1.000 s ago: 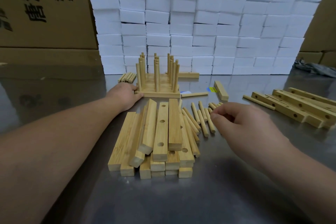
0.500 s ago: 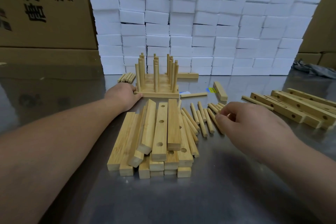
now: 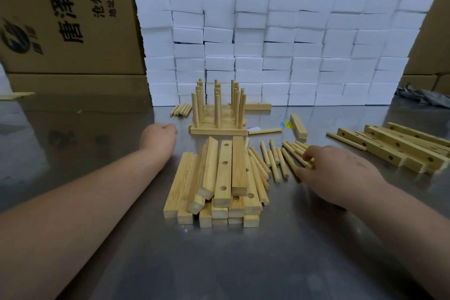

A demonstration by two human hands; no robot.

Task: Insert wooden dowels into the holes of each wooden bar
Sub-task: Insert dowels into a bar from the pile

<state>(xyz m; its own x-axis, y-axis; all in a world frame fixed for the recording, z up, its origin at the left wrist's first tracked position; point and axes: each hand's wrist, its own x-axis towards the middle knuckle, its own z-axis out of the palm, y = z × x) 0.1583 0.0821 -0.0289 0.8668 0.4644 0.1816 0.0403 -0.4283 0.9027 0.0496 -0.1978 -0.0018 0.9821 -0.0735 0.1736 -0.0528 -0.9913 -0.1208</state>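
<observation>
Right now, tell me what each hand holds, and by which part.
Left hand holds nothing. Right hand has fingertips curled onto the loose dowels; whether its grip has closed on one, and where along it, cannot be told.

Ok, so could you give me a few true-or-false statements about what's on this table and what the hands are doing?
1. Upright dowels stand in the assembled bars at the back. True.
2. The left hand holds a dowel. False: it rests on the table, holding nothing.
3. The right hand touches the loose dowels. True.
4. The stacked bars in front already carry dowels. False: their visible holes are empty.
</observation>
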